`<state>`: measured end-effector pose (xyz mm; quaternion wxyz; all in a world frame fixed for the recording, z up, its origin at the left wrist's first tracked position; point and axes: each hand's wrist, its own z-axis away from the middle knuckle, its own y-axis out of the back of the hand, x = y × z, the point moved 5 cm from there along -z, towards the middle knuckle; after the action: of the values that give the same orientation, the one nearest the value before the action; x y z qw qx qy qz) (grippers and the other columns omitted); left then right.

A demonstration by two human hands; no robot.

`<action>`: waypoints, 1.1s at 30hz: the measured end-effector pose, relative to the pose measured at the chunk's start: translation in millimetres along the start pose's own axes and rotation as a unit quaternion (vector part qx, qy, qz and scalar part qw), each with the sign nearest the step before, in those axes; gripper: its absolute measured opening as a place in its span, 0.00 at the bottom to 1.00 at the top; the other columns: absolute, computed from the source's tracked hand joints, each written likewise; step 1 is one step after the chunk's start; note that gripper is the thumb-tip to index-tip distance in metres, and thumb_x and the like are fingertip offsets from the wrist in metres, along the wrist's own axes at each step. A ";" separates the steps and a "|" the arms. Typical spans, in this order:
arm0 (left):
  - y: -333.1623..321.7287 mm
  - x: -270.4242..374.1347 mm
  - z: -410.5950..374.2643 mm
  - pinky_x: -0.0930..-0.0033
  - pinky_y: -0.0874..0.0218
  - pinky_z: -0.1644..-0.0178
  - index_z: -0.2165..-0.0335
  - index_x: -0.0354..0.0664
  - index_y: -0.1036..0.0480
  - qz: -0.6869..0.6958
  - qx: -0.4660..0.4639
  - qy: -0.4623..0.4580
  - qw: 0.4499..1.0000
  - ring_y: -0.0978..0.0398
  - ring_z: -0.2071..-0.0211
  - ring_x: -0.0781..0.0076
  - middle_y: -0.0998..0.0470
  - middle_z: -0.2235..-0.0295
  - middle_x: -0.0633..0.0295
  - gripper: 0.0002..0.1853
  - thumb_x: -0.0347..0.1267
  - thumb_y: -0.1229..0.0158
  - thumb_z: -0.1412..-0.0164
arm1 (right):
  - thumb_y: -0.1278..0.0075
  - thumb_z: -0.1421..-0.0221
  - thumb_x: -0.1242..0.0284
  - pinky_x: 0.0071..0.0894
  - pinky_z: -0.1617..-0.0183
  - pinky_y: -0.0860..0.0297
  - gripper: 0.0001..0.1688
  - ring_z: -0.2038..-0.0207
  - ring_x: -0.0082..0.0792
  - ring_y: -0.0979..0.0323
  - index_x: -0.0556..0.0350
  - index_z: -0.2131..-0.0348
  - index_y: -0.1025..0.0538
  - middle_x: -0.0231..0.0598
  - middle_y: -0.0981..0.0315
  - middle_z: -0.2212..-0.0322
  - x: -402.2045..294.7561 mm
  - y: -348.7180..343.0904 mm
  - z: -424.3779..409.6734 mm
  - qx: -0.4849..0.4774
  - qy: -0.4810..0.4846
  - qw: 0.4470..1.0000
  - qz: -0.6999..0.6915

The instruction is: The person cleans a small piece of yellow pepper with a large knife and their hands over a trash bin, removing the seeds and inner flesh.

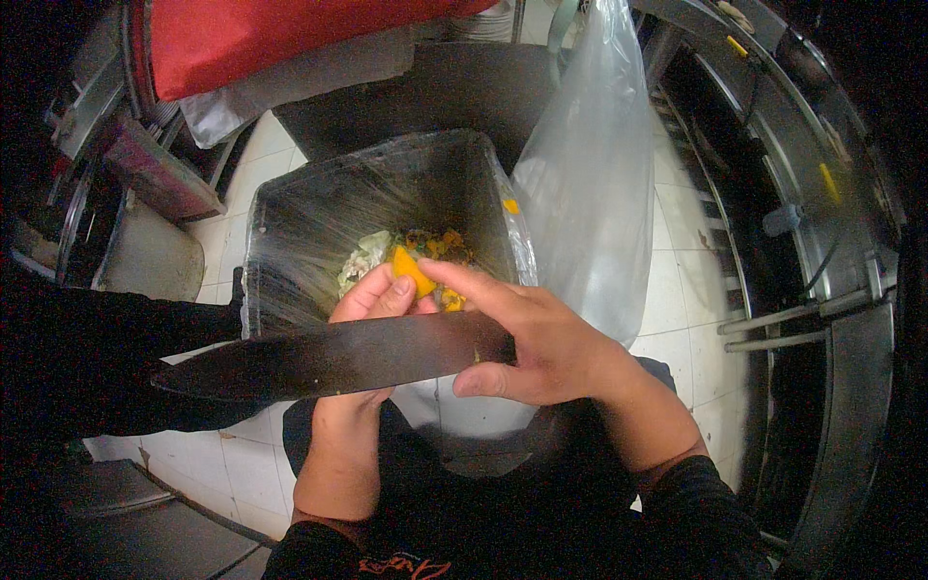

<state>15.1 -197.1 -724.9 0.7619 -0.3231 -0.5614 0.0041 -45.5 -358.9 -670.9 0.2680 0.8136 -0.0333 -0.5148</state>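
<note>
My left hand [370,297] pinches an orange-yellow piece of produce [411,272] between thumb and fingers, over a lined bin [290,210]. From the right, my right hand [529,341] holds a large knife with a wide dark blade [326,359]; its handle is hidden by the hand, and the tip points left. The right index finger reaches to the orange piece. The blade lies across in front of my left palm and wrist. Down in the bin are pale green leafy scraps [366,257] and orange scraps [442,243].
A tall translucent plastic bag [594,174] stands against the bin's right side. Beyond the bin is a dark panel [435,94] with a red surface [290,36] above. Metal kitchen equipment [855,406] lines the right; a dark-clothed leg [123,355] reaches in from the left over white floor tiles [670,283].
</note>
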 end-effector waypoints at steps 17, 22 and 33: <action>-12.5 -17.6 1.1 0.79 0.40 0.68 0.67 0.44 0.29 -0.013 0.005 0.004 1.000 0.32 0.72 0.84 0.28 0.72 0.71 0.12 0.40 0.47 0.33 | 0.38 0.53 0.49 0.47 0.48 0.31 0.64 0.51 0.61 0.29 0.60 0.34 0.56 0.65 0.33 0.50 -4.1 0.9 0.3 0.023 -0.058 0.992 0.109; -9.5 -10.4 11.2 0.74 0.42 0.72 0.67 0.41 0.30 0.073 0.065 -0.010 0.995 0.34 0.76 0.78 0.31 0.76 0.68 0.13 0.40 0.47 0.34 | 0.37 0.53 0.50 0.48 0.51 0.30 0.63 0.55 0.62 0.27 0.58 0.34 0.55 0.64 0.29 0.54 3.6 10.4 -0.3 0.056 -0.069 0.986 0.140; -18.1 -0.9 4.2 0.70 0.39 0.72 0.61 0.35 0.29 0.053 -0.024 -0.001 0.998 0.31 0.77 0.70 0.27 0.74 0.61 0.14 0.37 0.50 0.33 | 0.45 0.42 0.64 0.28 0.62 0.36 0.43 0.68 0.24 0.35 0.58 0.35 0.47 0.31 0.32 0.70 44.1 18.4 7.1 0.079 -0.224 0.964 -0.116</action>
<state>4.7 -209.7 -716.0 0.7517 -0.3709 -0.5444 0.0314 -27.0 -392.0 -700.8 0.1266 0.6945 -0.0384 -0.7072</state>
